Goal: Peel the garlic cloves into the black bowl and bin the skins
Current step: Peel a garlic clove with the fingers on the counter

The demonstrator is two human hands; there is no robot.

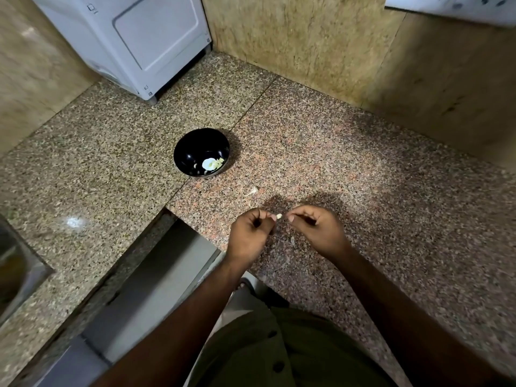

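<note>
Both hands hovered over the speckled granite desk, the left hand and the right hand each curled, their fingertips pinching opposite ends of one small pale garlic clove between them. To peel it well, the grip should probably stay light while the nails tease the papery skin loose. The clove looked tiny, whitish and partly hidden. The black bowl stood well apart beyond the hands, holding a few pale cloves.
</note>
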